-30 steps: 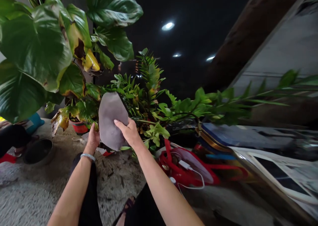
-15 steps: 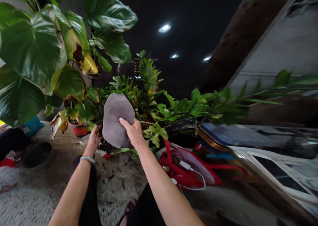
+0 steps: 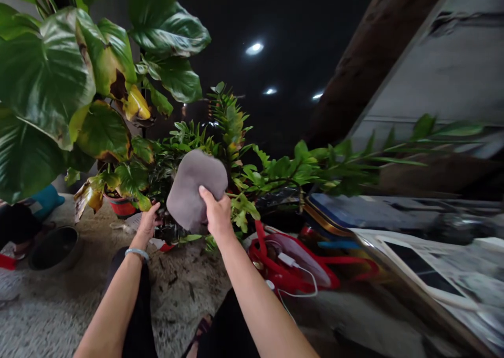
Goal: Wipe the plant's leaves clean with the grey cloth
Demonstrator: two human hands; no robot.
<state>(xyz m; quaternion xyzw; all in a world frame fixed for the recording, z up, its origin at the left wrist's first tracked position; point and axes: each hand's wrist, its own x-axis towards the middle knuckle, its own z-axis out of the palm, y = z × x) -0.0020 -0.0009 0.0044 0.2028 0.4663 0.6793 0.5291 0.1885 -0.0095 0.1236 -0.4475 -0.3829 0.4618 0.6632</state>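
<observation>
A flat grey piece with rounded corners is held up in front of the green plants. My right hand grips its lower right edge, thumb on the face turned to me, the other fingers hidden behind. My left hand, with a pale bangle on the wrist, is to the left of the grey piece and apart from it. Its fingers are bent beside a grey perforated thing, and whether they hold anything is unclear.
Large-leaved plant at the left, above a red pot. Dark basin on the floor, near a person's leg. Red bag with a white cable at the right, beside a cluttered table.
The grey piece has moved a little right and turned in my right hand. The surroundings have shifted slightly left in the view. My left hand has barely moved.
</observation>
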